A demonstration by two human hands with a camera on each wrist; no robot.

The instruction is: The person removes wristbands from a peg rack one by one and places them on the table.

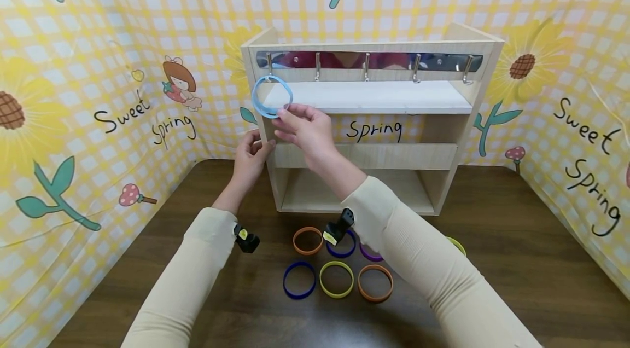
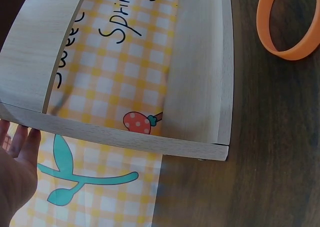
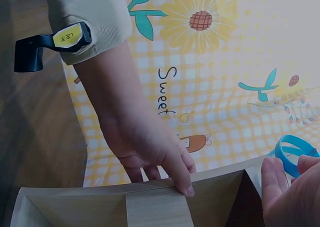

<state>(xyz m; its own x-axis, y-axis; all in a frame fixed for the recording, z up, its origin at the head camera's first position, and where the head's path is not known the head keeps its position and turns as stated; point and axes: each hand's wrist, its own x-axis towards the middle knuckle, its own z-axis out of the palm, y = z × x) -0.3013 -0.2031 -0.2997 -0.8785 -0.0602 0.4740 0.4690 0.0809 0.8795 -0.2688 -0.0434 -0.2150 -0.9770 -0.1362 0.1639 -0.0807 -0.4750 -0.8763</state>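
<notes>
My right hand (image 1: 312, 129) pinches the lower right edge of a light blue silicone wristband (image 1: 257, 97) between thumb and fingers. The band's top overlaps the tip of the leftmost metal hook (image 1: 269, 63) in the head view. Lower down, my left hand (image 1: 249, 161) holds the left side panel of a small wooden shelf (image 1: 272, 189). Its thumb lies on the panel's front edge and its fingers are on the outer face, as the right wrist view shows. The same blue wristband (image 3: 287, 159) shows at that view's right edge.
Several wristbands lie on the dark wooden table (image 1: 236, 304) before the shelf, including an orange band (image 1: 295, 249), a yellow band (image 1: 322, 285) and a dark blue band (image 1: 285, 288). More hooks line the shelf's shiny strip (image 1: 342, 61). Patterned cloth (image 1: 206, 25) surrounds the table.
</notes>
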